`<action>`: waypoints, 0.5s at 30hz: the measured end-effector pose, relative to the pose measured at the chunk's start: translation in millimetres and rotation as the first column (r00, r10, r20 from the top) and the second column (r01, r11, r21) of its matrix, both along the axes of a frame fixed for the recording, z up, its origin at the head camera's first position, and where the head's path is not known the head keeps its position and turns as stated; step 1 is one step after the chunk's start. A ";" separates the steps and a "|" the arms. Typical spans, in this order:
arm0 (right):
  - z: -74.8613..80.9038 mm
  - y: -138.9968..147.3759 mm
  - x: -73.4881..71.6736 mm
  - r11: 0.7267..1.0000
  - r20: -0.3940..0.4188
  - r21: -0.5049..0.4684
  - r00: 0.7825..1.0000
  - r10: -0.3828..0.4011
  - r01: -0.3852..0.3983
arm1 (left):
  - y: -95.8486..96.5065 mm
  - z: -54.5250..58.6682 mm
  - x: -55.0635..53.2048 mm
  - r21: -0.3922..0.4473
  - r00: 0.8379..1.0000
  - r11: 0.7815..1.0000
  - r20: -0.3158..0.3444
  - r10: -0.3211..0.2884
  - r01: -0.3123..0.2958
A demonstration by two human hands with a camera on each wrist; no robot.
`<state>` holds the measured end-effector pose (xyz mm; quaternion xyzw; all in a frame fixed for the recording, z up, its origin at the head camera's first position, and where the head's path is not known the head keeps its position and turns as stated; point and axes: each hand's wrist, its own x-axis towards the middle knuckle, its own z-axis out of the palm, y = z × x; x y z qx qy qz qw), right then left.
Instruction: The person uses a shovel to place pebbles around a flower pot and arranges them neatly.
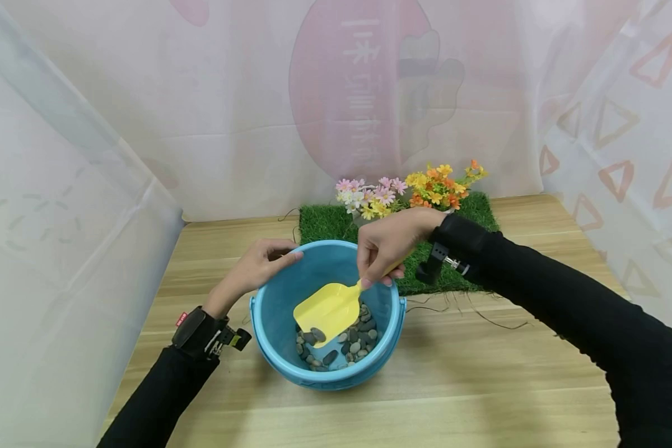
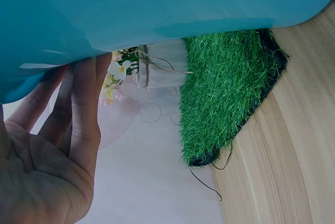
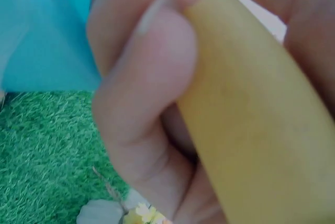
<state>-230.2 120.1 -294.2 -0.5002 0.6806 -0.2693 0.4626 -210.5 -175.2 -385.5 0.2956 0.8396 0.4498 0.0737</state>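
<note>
A light blue bucket [image 1: 274, 298] with grey stones [image 1: 355, 348] on its bottom stands on the table. My left hand [image 1: 260, 266] holds its left rim, thumb at the edge and fingers against the outer wall, as the left wrist view shows. Inside the bucket a yellow toy shovel [image 1: 327, 308] tilts downward, its blade among the stones. One or two stones lie at the blade's front edge. My right hand [image 1: 389, 244] grips the shovel's handle [image 3: 251, 109] above the bucket's far right rim, with fingers curled round it.
Behind the bucket lies a green artificial grass mat [image 1: 327, 224]. Pink, white and yellow flowers [image 1: 372, 198] and orange flowers [image 1: 439, 186] stand on it in pots. Loose dark threads [image 1: 498, 325] trail from the mat onto the wooden table [image 1: 481, 386]. Printed curtains surround the table.
</note>
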 end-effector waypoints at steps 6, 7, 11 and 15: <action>1.5 9.4 2.6 1.000 0.006 -0.018 1.000 -0.017 0.017 | -0.7 0.1 -0.4 -0.002 1.000 1.000 0.001 -0.002 0.002; 2.1 10.4 3.0 1.000 0.004 -0.014 1.000 -0.024 0.024 | -0.6 0.1 -0.4 -0.001 1.000 1.000 0.003 -0.003 0.003; 3.3 13.0 3.8 0.999 -0.001 -0.020 1.000 -0.029 0.029 | -0.4 0.0 -0.6 0.001 1.000 1.000 0.003 0.001 -0.001; 3.6 16.4 3.0 0.999 0.009 -0.044 1.000 -0.021 0.022 | -0.1 0.0 0.0 0.001 1.000 1.000 -0.002 -0.002 0.002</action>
